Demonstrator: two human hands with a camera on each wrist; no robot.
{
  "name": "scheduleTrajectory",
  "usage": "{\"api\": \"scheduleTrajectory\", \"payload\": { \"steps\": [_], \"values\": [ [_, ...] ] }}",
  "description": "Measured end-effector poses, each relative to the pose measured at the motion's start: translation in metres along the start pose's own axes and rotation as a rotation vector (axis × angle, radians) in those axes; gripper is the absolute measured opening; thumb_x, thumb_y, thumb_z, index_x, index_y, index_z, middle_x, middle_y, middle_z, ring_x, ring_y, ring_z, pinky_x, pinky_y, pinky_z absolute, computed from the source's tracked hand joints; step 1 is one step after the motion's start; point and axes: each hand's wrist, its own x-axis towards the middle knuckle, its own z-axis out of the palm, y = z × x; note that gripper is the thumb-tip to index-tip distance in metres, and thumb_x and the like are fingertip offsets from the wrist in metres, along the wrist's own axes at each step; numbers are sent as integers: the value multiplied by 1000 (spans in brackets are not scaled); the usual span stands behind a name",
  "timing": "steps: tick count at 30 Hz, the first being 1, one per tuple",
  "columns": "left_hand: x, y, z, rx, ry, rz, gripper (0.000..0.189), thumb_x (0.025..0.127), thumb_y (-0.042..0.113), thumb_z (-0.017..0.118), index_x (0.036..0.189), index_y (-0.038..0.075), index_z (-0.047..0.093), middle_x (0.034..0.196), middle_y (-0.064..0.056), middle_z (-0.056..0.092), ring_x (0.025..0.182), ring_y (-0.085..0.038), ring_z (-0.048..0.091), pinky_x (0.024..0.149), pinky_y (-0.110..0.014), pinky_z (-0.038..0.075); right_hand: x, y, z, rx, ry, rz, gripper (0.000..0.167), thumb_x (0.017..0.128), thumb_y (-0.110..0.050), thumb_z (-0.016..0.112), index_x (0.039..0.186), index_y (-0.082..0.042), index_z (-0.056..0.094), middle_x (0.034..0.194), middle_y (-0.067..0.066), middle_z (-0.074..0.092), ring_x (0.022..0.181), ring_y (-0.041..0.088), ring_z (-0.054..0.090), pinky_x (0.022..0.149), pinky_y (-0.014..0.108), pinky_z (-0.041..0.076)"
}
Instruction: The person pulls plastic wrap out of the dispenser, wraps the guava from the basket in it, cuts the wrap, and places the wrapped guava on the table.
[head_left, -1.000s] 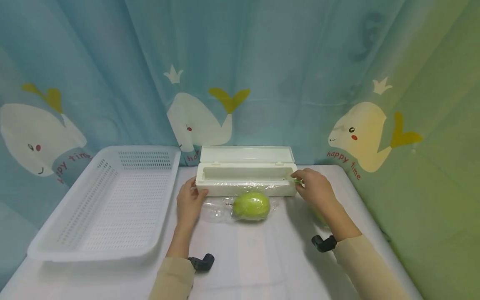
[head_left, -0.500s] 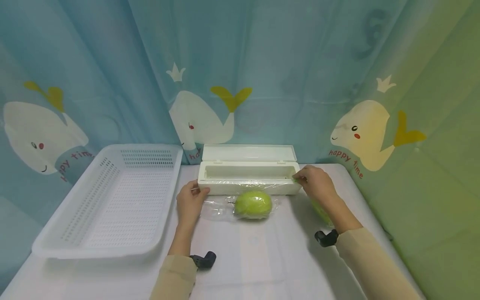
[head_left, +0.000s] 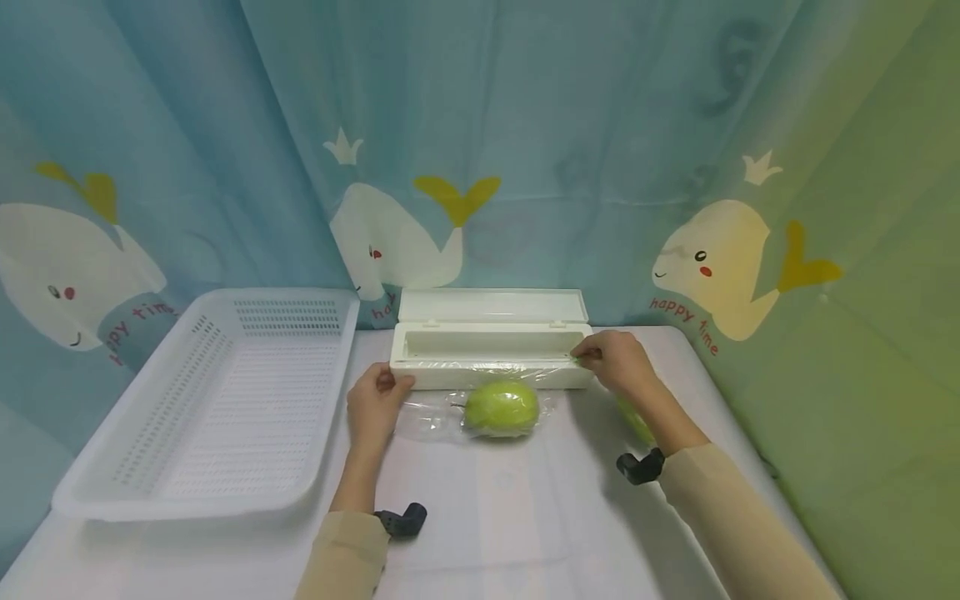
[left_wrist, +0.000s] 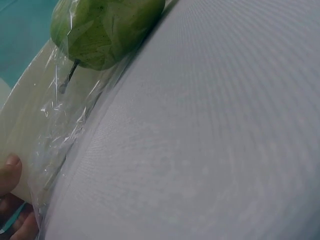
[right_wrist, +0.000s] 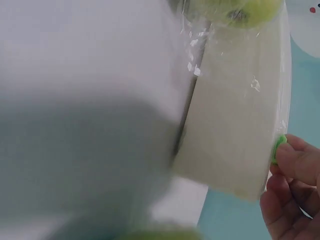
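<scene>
A long white cling film box stands at the back of the table with its lid raised. My left hand grips its left end, the thumb on the front face. With my right hand I pinch a small green slide cutter on the front top edge, near the right end. Clear film hangs over the box's front and runs down to a green pear, which lies on its side. In the left wrist view film covers the pear, its dark stem pointing toward my left hand.
At the left stands a large white plastic basket with slotted walls. Another green item lies mostly hidden behind my right forearm. A curtain with whale prints hangs behind and beside the white-covered table.
My right hand has slid a little to the left along the box's front edge. My left hand keeps its grip on the left end, and the pear stays in place.
</scene>
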Motion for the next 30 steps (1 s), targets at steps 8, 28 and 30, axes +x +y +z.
{"api": "scheduleTrajectory", "payload": {
  "steps": [8, 28, 30],
  "values": [
    [0, 1, -1, -17, -13, -2, 38, 87, 25, 78, 116, 4, 66, 112, -19, 71, 105, -33, 69, 92, -45, 55, 10, -19, 1, -13, -67, -7, 12, 88, -8, 74, 98, -9, 79, 96, 8, 76, 93, 29, 70, 84, 46, 54],
    [-2, 1, -3, -24, -42, -20, 36, 88, 24, 76, 115, 4, 65, 116, -19, 70, 110, -34, 67, 96, -46, 53, 24, -35, 3, 12, -176, 64, 9, 86, -8, 76, 93, -12, 80, 92, 3, 77, 94, 26, 69, 93, 48, 51],
    [-2, 1, -3, -25, -45, -20, 35, 88, 24, 76, 115, 4, 65, 116, -19, 70, 110, -34, 67, 96, -46, 53, 24, -36, 4, 34, -175, 72, 8, 85, -8, 76, 92, -12, 79, 91, 2, 76, 94, 25, 68, 94, 48, 50]
  ]
}}
